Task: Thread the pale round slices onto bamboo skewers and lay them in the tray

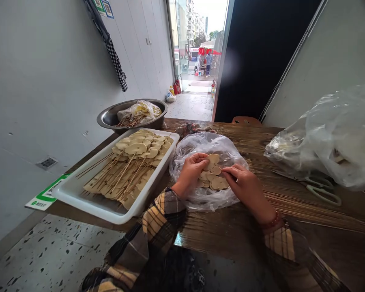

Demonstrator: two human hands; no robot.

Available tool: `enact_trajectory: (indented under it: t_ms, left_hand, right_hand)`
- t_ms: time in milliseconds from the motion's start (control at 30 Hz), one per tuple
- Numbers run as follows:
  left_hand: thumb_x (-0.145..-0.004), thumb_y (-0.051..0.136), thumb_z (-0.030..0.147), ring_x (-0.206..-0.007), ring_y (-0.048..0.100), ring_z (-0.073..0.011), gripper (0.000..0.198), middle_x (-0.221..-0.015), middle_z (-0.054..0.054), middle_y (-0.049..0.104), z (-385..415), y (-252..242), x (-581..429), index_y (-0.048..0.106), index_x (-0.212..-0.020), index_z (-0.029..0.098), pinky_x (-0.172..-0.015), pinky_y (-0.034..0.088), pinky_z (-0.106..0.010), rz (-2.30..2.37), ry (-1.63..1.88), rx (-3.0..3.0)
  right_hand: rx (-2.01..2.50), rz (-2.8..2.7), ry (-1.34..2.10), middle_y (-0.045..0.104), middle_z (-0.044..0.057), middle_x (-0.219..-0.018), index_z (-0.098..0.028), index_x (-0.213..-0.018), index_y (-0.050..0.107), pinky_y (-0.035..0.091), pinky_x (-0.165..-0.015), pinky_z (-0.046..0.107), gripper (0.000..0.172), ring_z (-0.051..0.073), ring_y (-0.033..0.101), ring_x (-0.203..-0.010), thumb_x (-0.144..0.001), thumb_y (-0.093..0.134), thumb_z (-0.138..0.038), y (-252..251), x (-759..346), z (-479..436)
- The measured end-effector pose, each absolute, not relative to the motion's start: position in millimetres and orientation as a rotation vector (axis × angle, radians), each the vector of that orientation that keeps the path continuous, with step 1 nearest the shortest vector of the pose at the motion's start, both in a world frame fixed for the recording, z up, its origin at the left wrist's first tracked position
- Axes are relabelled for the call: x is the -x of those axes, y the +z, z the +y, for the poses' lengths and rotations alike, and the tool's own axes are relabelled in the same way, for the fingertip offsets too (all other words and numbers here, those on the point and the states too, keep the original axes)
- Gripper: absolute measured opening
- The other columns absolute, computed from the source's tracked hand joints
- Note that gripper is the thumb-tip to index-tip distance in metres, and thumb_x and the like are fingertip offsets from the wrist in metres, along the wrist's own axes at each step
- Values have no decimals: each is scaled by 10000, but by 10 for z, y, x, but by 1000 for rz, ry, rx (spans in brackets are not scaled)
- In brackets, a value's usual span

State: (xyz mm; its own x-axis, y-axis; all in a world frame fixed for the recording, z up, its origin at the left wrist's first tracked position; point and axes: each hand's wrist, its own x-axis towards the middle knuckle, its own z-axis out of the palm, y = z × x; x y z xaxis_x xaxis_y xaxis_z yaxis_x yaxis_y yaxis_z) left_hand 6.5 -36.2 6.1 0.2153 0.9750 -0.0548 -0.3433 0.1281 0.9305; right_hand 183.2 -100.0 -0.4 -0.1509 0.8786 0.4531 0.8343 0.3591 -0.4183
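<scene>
My left hand (pixel 193 168) is closed on a flat, round, beige slice (pixel 213 159) with wavy edges, which looks like a bean-curd or dough piece. My right hand (pixel 241 180) is closed in a pinch at the slice's right side. Between its fingertips there seems to be the end of a thin wooden skewer, mostly hidden by the fingers. Beneath both hands, a clear plastic bag (pixel 197 142) lies spread open with several loose slices (pixel 219 183) in it. To the left, a white tray (pixel 121 219) holds many skewered slices (pixel 136 149), their sticks pointing toward me.
Bare wooden skewers (pixel 292 205) lie on the wooden table (pixel 219 231) at right, beside green-handled scissors (pixel 324 192). A large clear plastic bag (pixel 331 138) bulges behind them. A metal basin (pixel 105 117) with bagged skewers stands behind the tray. A dark crumpled cloth (pixel 193 129) lies at the far edge.
</scene>
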Motion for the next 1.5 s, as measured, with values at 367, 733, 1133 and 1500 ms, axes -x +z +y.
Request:
enact_trajectory:
  t_ms: [367, 733, 1133, 1500]
  left_hand:
    - [-572, 809, 278, -589, 542, -103, 298, -687, 9, 616, -347, 41, -46, 661, -798, 152, -566, 420, -229, 811, 1170, -842]
    - [-532, 820, 242, -604, 547, -104, 319, -694, 3, 618, -304, 12, -42, 649, -780, 134, -593, 438, -239, 788, 1177, -770]
    - [-573, 801, 285, -596, 545, -98, 317, -696, 0, 620, -389, 48, -91, 647, -804, 133, -568, 425, -222, 800, 1152, -897]
    - [-698, 672, 259, -560, 488, -82, 201, -643, 18, 591, -373, 32, -106, 649, -855, 136, -529, 359, -203, 925, 1216, -1282]
  right_hand:
    - [1480, -1984, 73, 699, 41, -935, -239, -1111, 710, 491, -697, 288, 291, 184, 666, -811, -980, 461, -314, 3, -1829, -1019]
    - [1435, -1970, 162, 697, 52, -932, -234, -1130, 715, 519, -742, 298, 301, 186, 670, -807, -976, 471, -320, -21, -1842, -1010]
    - [1342, -1918, 180, 698, 69, -943, -202, -1039, 709, 511, -764, 326, 264, 209, 669, -864, -973, 476, -308, -46, -1814, -979]
    - [1342, -1883, 202, 695, 54, -895, -215, -1010, 704, 506, -756, 342, 221, 215, 674, -826, -956, 503, -290, -55, -1822, -961]
